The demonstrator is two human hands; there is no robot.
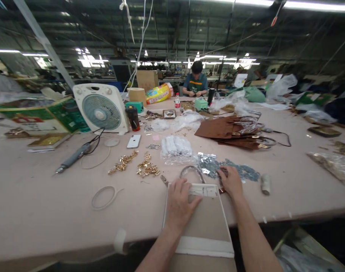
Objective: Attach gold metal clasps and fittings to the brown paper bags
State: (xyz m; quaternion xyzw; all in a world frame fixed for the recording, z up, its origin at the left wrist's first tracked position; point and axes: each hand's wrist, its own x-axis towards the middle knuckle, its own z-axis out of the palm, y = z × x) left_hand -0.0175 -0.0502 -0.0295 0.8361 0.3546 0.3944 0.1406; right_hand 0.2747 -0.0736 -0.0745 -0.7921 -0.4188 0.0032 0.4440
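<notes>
Bag [206, 223] lies flat over the table [48, 211] edge, steadied by the spread, flat left hand [179, 202], while the right hand [231, 181] curls at its handle [192, 170] end; I cannot tell whether it pinches anything.

Single view: head-worn camera, facing forward and tilted down across the table [33, 211]. The near edge sits close under the lens, with the left hand [180, 202] and right hand [231, 181] low and centre. Wide field of view. The far end and a seated person [195, 81] look small and distant, and ceiling lights [302, 4] run along the top.
</notes>
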